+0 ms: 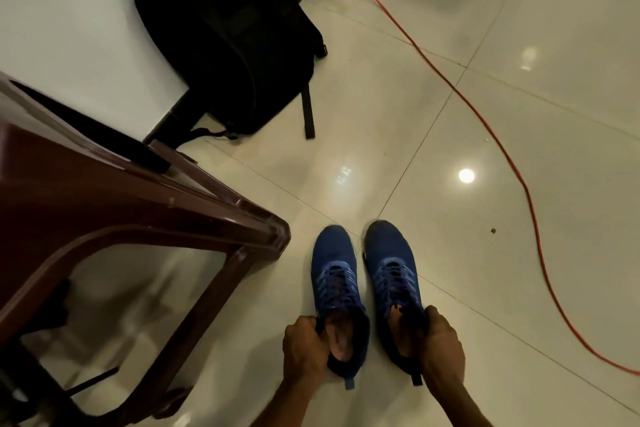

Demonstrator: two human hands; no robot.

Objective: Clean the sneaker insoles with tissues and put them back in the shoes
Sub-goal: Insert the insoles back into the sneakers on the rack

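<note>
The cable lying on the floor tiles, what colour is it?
The cable is orange-red; the head view shows it best.

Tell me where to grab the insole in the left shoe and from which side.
Probably pinch the heel end of the insole, from above through the collar opening: only that end shows, the front is hidden under the laces. The left hand grips the collar of the left shoe.

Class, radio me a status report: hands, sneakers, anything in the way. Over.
Left hand grips left sneaker collar; right hand grips right sneaker collar. Both on floor, insoles inside. Brown table close left, red cable off right; neither blocking.
</note>
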